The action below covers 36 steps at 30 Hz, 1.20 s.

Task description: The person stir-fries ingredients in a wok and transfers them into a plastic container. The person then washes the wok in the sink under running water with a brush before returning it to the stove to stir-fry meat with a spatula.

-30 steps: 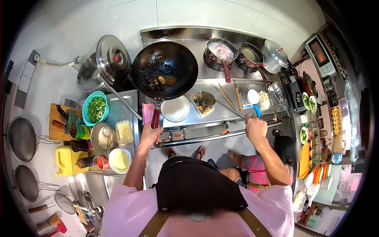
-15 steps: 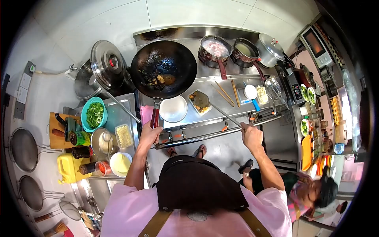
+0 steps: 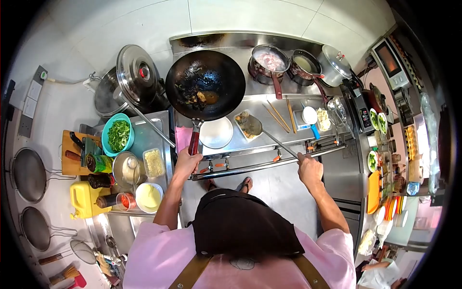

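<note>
My left hand [image 3: 186, 164] is closed around the red handle of a black wok [image 3: 207, 72], which sits on the stove. Dark residue, a brownish liquid and a small yellowish clump lie in the wok. In my right hand [image 3: 310, 170] is the long handle of a metal ladle [image 3: 278, 140]. Its bowl rests in or just over a small white container [image 3: 250, 138] of mixed food, hiding part of the contents; contact is hard to tell. Between wok handle and container stands a white plate or bowl [image 3: 216, 133].
Two saucepans, one with pale meat [image 3: 270, 60], stand at the back right beside a lidded pot [image 3: 335, 66]. Chopsticks [image 3: 279, 117] lie right of the container. At left are a turquoise bowl of chopped greens [image 3: 118, 135], a yellow jug [image 3: 83, 199] and a large lid [image 3: 136, 76].
The ladle's bowl has shifted slightly right and toward me over the food container. A person at lower right has moved out of that spot. The whole view has shifted a little.
</note>
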Tool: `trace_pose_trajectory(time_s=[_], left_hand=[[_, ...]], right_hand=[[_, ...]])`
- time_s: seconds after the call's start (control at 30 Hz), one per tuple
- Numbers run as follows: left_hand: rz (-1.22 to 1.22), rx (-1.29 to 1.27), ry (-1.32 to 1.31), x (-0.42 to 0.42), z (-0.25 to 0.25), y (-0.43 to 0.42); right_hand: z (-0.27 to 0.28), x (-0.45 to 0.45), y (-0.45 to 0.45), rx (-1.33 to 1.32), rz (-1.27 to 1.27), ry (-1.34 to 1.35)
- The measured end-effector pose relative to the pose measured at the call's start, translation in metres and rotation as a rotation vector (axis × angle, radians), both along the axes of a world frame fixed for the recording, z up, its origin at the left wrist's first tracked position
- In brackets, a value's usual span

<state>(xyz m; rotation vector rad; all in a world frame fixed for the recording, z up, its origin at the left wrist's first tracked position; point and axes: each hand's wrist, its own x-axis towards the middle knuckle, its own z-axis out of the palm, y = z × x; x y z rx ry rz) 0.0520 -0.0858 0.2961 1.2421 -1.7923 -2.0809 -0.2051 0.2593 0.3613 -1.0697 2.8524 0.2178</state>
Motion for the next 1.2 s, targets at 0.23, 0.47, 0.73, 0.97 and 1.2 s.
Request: trace_pose_trajectory(time_s=[0.23, 0.47, 0.73, 0.97, 1.2], left_hand=[[0.025, 0.01, -0.018, -0.001, -0.002, -0.002], [0.02, -0.012, -0.027, -0.003, -0.004, -0.003], [0.016, -0.007, -0.011, -0.002, -0.002, -0.006], [0.006, -0.005, -0.003, -0.006, -0.006, -0.007], [0.014, -0.011, 0.015, -0.007, -0.012, -0.004]], right_hand=[[0.019, -0.015, 0.009, -0.071, -0.091, 0.034], [0.004, -0.02, -0.001, -0.021, -0.092, 0.02], [0.012, -0.018, -0.001, -0.08, -0.096, 0.055], [-0.032, -0.025, -0.024, -0.133, -0.083, 0.025], [-0.009, -0.029, -0.015, -0.131, -0.09, 0.025]])
